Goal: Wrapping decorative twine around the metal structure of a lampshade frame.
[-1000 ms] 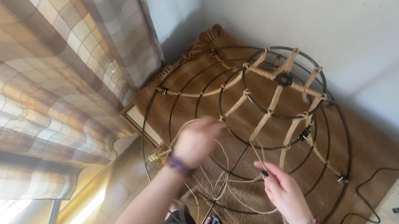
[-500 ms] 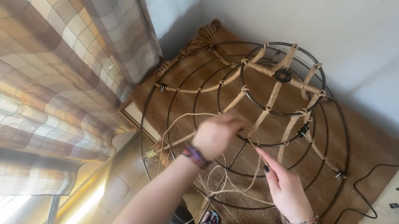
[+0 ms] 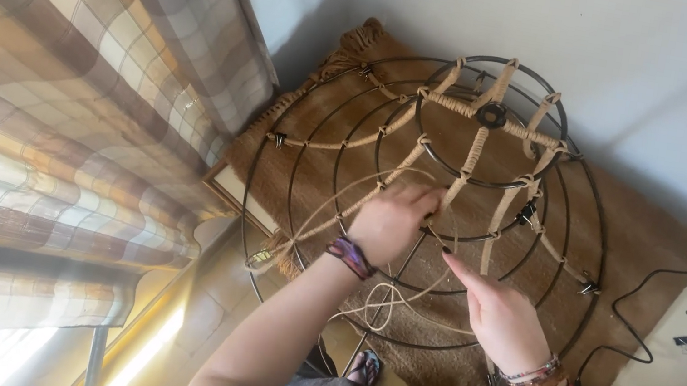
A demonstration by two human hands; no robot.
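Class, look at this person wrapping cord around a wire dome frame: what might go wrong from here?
The loose cord loops slackly below the left hand, so it may tangle or knot. The right hand reaches between bars of the wire frame, where fingers might snag. The wrapping could slacken if tension drops.

Seen from above, a domed black wire frame (image 3: 426,224), partly wrapped in tan cord (image 3: 468,162), stands on a brown fringed rug (image 3: 647,250) beside a checked curtain (image 3: 58,83). The left hand (image 3: 390,219) is closed around a wrapped rib inside the frame. The right hand (image 3: 503,319) points one finger toward it, loose cord looping below both.
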